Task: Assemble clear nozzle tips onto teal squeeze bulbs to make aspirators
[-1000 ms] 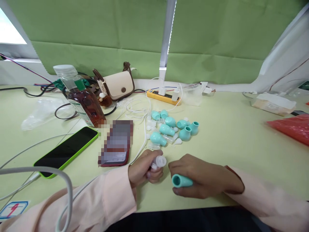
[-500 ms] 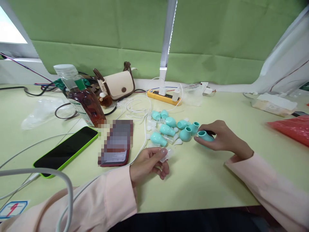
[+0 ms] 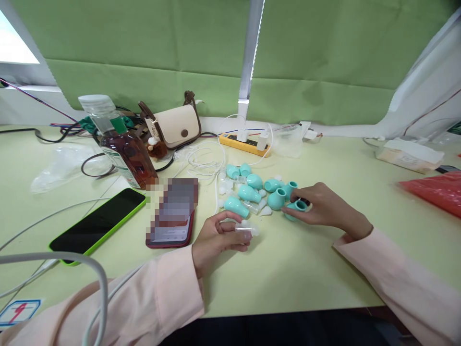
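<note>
Between the thumb and fingers of my left hand (image 3: 220, 235) is a small clear plastic piece (image 3: 248, 229). My right hand (image 3: 319, 207) pinches a teal vase-shaped piece (image 3: 296, 210) by its side, its round opening facing up. Just left of it, another teal piece (image 3: 276, 200) stands with its opening up. Several more teal pieces lie on their sides, among them one (image 3: 236, 207) beyond my left fingertips. Small translucent plastic parts (image 3: 265, 211) are scattered among them on the pale green table (image 3: 288, 278).
Left of my left hand lie a red-cased phone (image 3: 171, 235) and a green-cased phone (image 3: 97, 226). Behind them are a bottle (image 3: 126, 154) and a cream bag (image 3: 178, 126). A yellow power strip (image 3: 245, 144) with white cables is at the back; red plastic (image 3: 435, 192) is at right.
My right hand has moved slightly left with the teal piece, closer to the others. My left hand has turned, and the clear piece now lies more level in its fingers.
</note>
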`<state>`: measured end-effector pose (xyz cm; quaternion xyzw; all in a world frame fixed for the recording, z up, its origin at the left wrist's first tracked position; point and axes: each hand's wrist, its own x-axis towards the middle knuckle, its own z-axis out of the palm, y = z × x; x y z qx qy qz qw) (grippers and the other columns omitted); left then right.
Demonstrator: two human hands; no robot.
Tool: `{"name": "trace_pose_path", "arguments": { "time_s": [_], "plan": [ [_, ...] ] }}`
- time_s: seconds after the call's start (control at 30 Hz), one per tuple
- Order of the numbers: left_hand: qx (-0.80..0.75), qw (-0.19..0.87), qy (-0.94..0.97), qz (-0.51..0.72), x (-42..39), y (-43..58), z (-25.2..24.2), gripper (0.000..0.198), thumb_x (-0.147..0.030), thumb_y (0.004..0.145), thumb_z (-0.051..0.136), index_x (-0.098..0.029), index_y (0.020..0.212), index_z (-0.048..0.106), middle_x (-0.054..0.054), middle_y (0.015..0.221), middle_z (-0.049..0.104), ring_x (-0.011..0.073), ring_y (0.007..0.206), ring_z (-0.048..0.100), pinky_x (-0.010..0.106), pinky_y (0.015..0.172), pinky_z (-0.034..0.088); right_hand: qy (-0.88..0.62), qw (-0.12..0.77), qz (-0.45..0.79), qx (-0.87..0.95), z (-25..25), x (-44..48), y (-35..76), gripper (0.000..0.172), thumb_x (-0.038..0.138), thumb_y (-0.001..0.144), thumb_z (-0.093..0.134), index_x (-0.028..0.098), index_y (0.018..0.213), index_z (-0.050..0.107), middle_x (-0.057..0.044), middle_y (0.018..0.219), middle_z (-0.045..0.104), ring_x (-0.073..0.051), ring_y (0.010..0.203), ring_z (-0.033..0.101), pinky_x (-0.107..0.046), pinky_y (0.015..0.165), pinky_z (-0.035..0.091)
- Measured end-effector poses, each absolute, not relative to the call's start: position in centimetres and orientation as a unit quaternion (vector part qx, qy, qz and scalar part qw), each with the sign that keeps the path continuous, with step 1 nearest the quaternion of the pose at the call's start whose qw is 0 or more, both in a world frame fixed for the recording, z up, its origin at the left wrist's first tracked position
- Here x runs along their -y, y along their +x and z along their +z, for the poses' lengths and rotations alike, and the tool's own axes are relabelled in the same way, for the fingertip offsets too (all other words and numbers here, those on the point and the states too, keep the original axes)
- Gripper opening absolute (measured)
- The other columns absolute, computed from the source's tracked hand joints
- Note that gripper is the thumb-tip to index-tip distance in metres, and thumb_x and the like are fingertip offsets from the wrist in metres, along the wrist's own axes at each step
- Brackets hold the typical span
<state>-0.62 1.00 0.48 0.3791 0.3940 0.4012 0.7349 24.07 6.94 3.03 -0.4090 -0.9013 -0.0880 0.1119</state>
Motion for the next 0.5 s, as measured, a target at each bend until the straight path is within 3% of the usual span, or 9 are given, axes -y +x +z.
{"name": "trace_pose_path", "arguments": {
  "time_s": [0.3,0.4,0.5],
  "plan": [
    [-0.373,0.740,0.387,0.405,-1.0,-0.6,0.3,0.033,-0.013,0.056,0.069,-0.014,0.082,0.048,0.000,0.066,0.057,0.0112,0.059,0.057,0.025,0.057,0.048,-0.404,0.099,-0.178,0.892,3.0,-7.0,24.4,0.030,0.043,0.077,0.042,0.017,0.065,0.054,0.001,0.046,0.052,-0.011,0.040,0.044,-0.023,0.043,0.025],
    [-0.368,0.737,0.394,0.408,-0.9,-0.5,0.2,0.029,-0.012,0.058,0.067,-0.014,0.080,0.048,0.000,0.067,0.056,0.0117,0.060,0.057,0.026,0.057,0.049,-0.383,0.167,-0.244,0.875,3.2,-6.4,24.2,0.026,0.041,0.074,0.048,0.018,0.063,0.054,-0.002,0.052,0.056,-0.012,0.045,0.049,-0.025,0.043,0.028],
    [-0.371,0.725,0.407,0.413,-0.7,-0.3,0.1,0.026,-0.013,0.058,0.068,-0.014,0.076,0.049,0.000,0.066,0.055,0.0122,0.061,0.057,0.026,0.056,0.049,-0.322,0.300,-0.258,0.860,3.1,-5.1,22.9,0.014,0.032,0.071,0.055,0.019,0.068,0.055,-0.003,0.060,0.060,-0.014,0.055,0.054,-0.025,0.051,0.038]
  ]
}}
